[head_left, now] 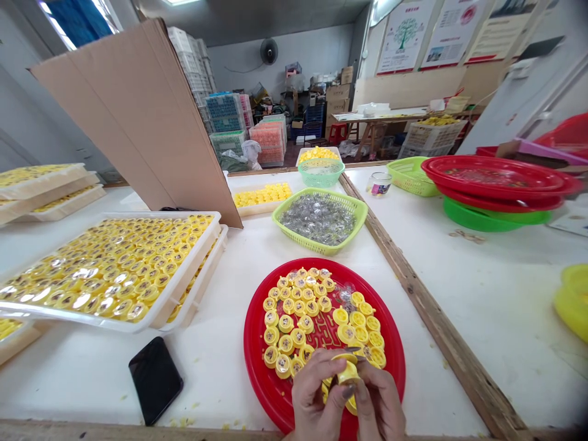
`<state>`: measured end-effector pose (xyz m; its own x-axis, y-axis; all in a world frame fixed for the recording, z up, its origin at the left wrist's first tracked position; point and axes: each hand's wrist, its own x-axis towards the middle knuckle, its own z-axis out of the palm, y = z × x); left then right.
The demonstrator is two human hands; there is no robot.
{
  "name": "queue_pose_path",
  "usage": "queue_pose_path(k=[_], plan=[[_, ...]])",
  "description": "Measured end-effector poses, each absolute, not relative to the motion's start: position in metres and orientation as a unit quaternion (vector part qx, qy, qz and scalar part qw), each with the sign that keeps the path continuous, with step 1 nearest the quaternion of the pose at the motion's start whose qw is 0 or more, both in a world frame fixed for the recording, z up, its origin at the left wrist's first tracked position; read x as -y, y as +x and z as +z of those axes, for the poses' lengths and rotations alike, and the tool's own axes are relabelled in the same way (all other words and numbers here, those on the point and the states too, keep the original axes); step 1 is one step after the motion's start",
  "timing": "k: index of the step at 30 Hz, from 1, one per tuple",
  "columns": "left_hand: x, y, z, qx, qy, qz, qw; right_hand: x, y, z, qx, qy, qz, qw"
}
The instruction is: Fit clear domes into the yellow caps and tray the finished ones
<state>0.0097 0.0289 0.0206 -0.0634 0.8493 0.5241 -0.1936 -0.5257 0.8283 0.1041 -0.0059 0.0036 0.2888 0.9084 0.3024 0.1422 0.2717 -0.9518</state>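
Over the near part of a red round tray (257,373), my left hand (315,392) and my right hand (379,392) are closed together on one small yellow round plastic piece (348,372). Its wide rim faces up, between my fingertips. On the tray's left side, several yellow pieces with a picture and a shiny clear top (285,323) stand in rows. Plain yellow pieces (361,334) without a picture are grouped on the right. A few clear domed covers (345,293) lie near the tray's back right. My fingers hide part of the pieces beneath them.
Behind the tray stands a green basket (280,225) of clear covers. Stacked white trays (156,312) of yellow pieces and a black phone (156,380) are on the left. A cardboard sheet (138,110) leans behind them. A wooden strip (413,288) and red trays (500,174) are to the right.
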Motion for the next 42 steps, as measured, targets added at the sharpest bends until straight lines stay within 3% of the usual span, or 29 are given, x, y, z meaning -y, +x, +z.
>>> queue_pose_path(k=[4,7,12,18,21,24,27,31,36,42], plan=[[-0.024,0.013,0.011,-0.346,0.491,0.641,0.477,-0.005,0.107,0.001,0.508,-0.504,0.294,0.633],[-0.020,0.015,0.009,-0.393,0.413,0.620,0.540,-0.013,0.116,-0.001,0.570,-0.512,0.271,0.582],[-0.016,0.017,0.009,-0.402,0.402,0.600,0.564,-0.005,0.121,-0.022,0.598,-0.583,0.226,0.501],[-0.028,0.017,0.000,-0.431,0.408,0.548,0.590,-0.018,0.133,-0.019,0.640,-0.550,0.291,0.451],[-0.053,0.008,0.007,-0.453,0.526,0.487,0.529,-0.051,0.163,-0.003,0.697,-0.551,0.265,0.374],[-0.078,0.000,0.013,-0.488,0.677,0.378,0.401,-0.090,0.197,0.007,0.728,-0.620,0.141,0.256],[-0.091,0.000,0.006,-0.511,0.762,0.264,0.299,-0.122,0.214,0.008,0.736,-0.636,0.111,0.203],[-0.094,0.004,-0.011,-0.510,0.797,0.213,0.242,-0.143,0.211,0.003,0.736,-0.648,0.117,0.154],[-0.093,0.004,-0.012,-0.502,0.827,0.172,0.185,-0.149,0.205,0.001,0.719,-0.665,0.143,0.141],[-0.105,0.020,-0.007,-0.487,0.856,0.121,0.121,-0.147,0.212,0.008,0.690,-0.655,0.218,0.217]])
